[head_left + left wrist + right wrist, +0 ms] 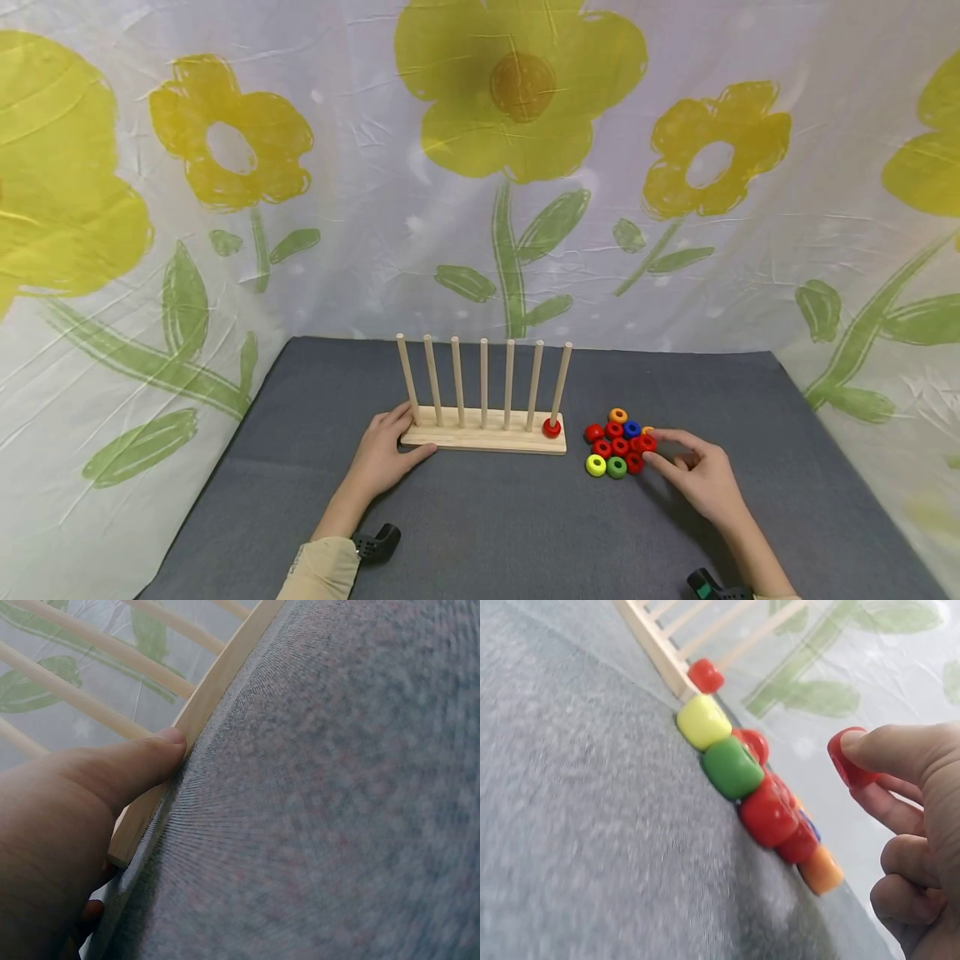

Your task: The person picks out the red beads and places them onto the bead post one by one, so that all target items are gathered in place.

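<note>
A wooden peg rack (487,442) with several upright pegs stands on the table, one red bead (552,428) around the foot of its rightmost peg. My left hand (384,457) grips the rack's left end, the thumb (161,746) along the front edge and the fingers around the end and back. Between thumb and index finger, my right hand (701,483) pinches another red bead (845,761), held above the table at the right side of a bead cluster. In that cluster lie a yellow bead (596,465), a green bead (617,467), a blue bead (632,429), orange ones and several red ones.
Dark grey cloth (495,525) covers the table. Behind it hangs a pale curtain (360,208) printed with yellow flowers. The bead cluster lies just right of the rack, its beads close together.
</note>
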`<state>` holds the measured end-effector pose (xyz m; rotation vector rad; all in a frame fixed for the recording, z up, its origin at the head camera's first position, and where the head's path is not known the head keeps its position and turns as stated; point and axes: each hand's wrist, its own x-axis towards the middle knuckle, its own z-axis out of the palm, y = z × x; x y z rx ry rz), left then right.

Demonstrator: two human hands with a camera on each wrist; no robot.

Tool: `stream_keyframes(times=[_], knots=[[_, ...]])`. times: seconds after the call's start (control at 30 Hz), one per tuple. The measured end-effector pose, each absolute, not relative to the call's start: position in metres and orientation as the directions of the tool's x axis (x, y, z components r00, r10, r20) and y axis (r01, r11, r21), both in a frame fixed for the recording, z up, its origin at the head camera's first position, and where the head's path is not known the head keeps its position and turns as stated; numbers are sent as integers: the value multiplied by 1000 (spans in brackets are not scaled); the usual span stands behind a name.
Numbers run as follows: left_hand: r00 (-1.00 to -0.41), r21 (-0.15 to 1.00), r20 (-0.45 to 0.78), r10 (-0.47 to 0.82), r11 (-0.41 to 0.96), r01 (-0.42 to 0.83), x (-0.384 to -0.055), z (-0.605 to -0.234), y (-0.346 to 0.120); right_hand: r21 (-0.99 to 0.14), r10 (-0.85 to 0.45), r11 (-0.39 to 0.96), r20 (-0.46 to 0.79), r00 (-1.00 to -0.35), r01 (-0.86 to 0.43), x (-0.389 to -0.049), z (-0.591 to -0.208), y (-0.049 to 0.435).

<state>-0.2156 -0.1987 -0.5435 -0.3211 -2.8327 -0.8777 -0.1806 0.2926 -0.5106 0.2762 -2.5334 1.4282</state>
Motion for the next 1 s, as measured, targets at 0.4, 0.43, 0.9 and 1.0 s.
stream_keyframes(times=[0.4,0.43,0.9,1.0], knots=[[-966,539,206,157,806,245,-215,-541,-198,-807,-101,493,318,-943,-325,-188,-507,277],[-966,540,206,157,805,246,-215,-541,-198,-807,-102,491,319,-942,-327,-188,-506,276],[-966,535,200,161,809,245,-215,-542,-199,-783,-140,487,368,-919,-387,-191,-501,264],[-966,534,201,160,809,245,-216,-543,-198,-784,-143,478,375,-916,-396,-188,-491,257]])
